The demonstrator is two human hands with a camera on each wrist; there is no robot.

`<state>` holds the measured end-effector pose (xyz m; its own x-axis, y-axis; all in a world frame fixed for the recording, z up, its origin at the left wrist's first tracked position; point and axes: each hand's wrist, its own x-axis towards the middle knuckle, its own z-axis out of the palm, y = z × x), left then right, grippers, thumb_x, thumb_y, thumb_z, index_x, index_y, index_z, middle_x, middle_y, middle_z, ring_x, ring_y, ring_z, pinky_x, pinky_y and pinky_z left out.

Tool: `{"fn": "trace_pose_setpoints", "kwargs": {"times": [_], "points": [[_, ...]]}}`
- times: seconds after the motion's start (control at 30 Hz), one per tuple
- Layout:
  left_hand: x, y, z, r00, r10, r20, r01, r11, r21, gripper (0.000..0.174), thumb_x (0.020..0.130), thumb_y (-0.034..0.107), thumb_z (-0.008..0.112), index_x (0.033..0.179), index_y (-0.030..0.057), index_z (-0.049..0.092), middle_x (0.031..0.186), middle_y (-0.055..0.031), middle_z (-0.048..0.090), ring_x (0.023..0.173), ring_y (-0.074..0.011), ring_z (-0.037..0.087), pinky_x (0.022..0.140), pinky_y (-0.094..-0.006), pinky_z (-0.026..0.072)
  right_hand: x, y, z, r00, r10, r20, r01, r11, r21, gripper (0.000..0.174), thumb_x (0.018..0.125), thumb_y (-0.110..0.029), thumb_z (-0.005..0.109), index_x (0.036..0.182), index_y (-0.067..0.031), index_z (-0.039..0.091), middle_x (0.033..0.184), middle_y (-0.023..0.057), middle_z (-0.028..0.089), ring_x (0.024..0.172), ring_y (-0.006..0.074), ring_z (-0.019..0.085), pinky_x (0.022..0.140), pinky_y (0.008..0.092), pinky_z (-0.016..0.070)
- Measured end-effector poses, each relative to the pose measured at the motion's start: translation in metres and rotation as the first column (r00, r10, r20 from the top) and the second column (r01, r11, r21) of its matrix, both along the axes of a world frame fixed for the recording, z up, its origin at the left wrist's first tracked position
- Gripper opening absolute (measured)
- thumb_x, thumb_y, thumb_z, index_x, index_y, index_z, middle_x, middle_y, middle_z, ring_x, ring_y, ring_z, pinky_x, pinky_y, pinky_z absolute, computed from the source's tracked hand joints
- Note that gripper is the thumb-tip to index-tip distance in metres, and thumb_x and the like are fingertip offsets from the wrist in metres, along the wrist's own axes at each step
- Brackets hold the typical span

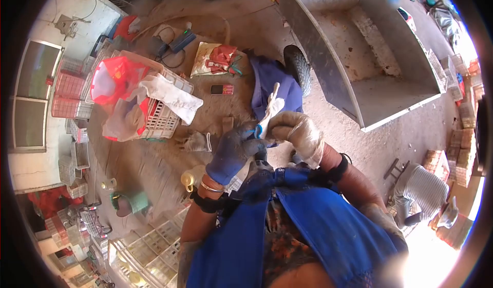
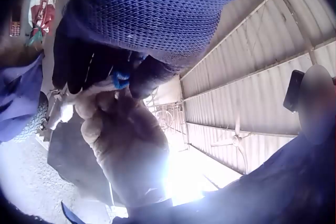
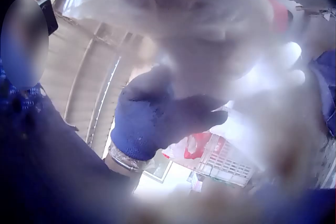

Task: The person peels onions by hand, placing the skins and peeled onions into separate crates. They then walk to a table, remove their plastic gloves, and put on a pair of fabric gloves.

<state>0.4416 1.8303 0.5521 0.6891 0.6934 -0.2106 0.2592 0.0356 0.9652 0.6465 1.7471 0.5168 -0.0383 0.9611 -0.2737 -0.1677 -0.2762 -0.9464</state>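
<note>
A white work glove with a blue-edged cuff hangs between my hands, its fingers pointing away from me. My left hand, in a blue knitted glove with dark coated fingers, pinches it at the cuff. The blue edging shows between both hands in the left wrist view. My right hand wears a clear plastic glove, and its curled fingers grip the same cuff from the other side. The right wrist view is hazy, with the left hand facing the right one and the white glove mostly hidden.
On the ground ahead lie a purple cloth, a phone and a red-and-white sack. A plastic crate with bags stands left. A metal cart is ahead right. Another person bends at the right.
</note>
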Motion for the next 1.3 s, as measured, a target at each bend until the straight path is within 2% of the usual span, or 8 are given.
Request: {"fn": "trace_pose_setpoints", "kwargs": {"times": [0.13,0.4,0.67,0.73,0.83,1.0,1.2,1.3], "points": [[-0.003,-0.004,-0.013,0.991,-0.045,-0.124,0.074,0.968,0.239,0.019,0.090,0.014,0.072,0.101,-0.0008,0.072,0.082,-0.0096,0.071,0.074,-0.0169,0.066,0.071,-0.0347,0.0529,-0.006,-0.005,0.001,0.993,-0.026,-0.116,0.024,0.999,-0.021,0.026,0.094,-0.014,0.069,0.113,0.0041,0.070,0.097,0.0100,0.073,0.091,0.0163,0.067,0.084,0.0309,0.0535],[0.009,-0.017,-0.028,0.979,0.018,-0.202,0.083,0.875,0.477,0.016,0.084,0.013,0.076,0.095,0.0017,0.075,0.085,-0.0185,0.073,0.077,-0.0325,0.071,0.070,-0.0391,0.0551,-0.014,0.009,-0.021,0.915,0.046,0.400,-0.072,0.996,0.049,0.030,0.090,-0.028,0.078,0.104,-0.0018,0.074,0.086,0.0131,0.070,0.080,0.0221,0.068,0.071,0.0353,0.0530],[-0.005,-0.005,-0.039,0.997,-0.080,-0.001,0.078,0.975,-0.207,0.018,0.091,0.010,0.071,0.103,-0.0012,0.077,0.093,-0.0080,0.077,0.086,-0.0127,0.072,0.075,-0.0275,0.0567,0.001,0.007,-0.017,0.842,0.115,0.526,-0.205,0.972,0.116,0.026,0.086,-0.031,0.077,0.092,-0.0061,0.074,0.080,0.0154,0.069,0.077,0.0330,0.070,0.068,0.0426,0.0543],[-0.006,-0.004,-0.042,0.999,-0.051,-0.012,0.048,0.980,-0.193,0.017,0.091,0.011,0.071,0.101,-0.0023,0.076,0.089,-0.0064,0.075,0.084,-0.0127,0.072,0.074,-0.0272,0.0571,-0.001,0.010,-0.009,0.453,0.129,0.882,-0.341,0.939,0.037,0.016,0.080,-0.019,0.077,0.087,-0.0047,0.074,0.080,0.0149,0.071,0.077,0.0306,0.072,0.070,0.0403,0.0559],[-0.010,-0.003,-0.034,0.997,0.069,-0.028,-0.074,0.960,-0.269,0.016,0.090,0.011,0.071,0.096,-0.0030,0.074,0.085,-0.0047,0.073,0.080,-0.0127,0.072,0.073,-0.0271,0.0575,0.012,0.012,-0.045,0.311,0.137,0.940,-0.173,0.981,-0.086,0.014,0.077,-0.019,0.075,0.084,-0.0065,0.072,0.082,0.0155,0.072,0.081,0.0366,0.071,0.071,0.0427,0.0569],[-0.005,-0.002,-0.063,0.981,0.195,0.018,-0.164,0.868,-0.468,0.015,0.091,0.013,0.069,0.091,-0.0012,0.073,0.082,-0.0046,0.073,0.073,-0.0126,0.071,0.065,-0.0283,0.0558,0.022,-0.004,-0.064,0.664,0.068,0.745,-0.169,0.984,0.061,0.027,0.089,-0.022,0.072,0.108,-0.0040,0.075,0.091,0.0180,0.073,0.084,0.0315,0.073,0.075,0.0385,0.0582],[0.014,-0.001,-0.076,0.906,0.025,-0.422,0.020,0.995,0.102,0.016,0.089,0.018,0.067,0.085,0.0058,0.075,0.079,-0.0114,0.073,0.065,-0.0217,0.071,0.062,-0.0375,0.0559,0.026,-0.013,-0.008,0.971,0.061,0.233,-0.031,0.991,-0.131,0.046,0.098,-0.023,0.071,0.138,-0.0013,0.062,0.108,0.0090,0.075,0.086,0.0143,0.068,0.077,0.0302,0.0566],[-0.007,0.007,-0.154,0.817,-0.019,-0.577,0.487,0.558,0.672,0.016,0.090,0.023,0.063,0.082,0.0171,0.075,0.083,-0.0089,0.072,0.078,-0.0284,0.069,0.071,-0.0431,0.0556,0.022,-0.023,-0.044,0.987,0.119,-0.108,-0.113,0.992,0.056,0.042,0.102,-0.018,0.067,0.138,0.0007,0.061,0.112,0.0083,0.074,0.098,0.0144,0.069,0.082,0.0299,0.0569]]}}
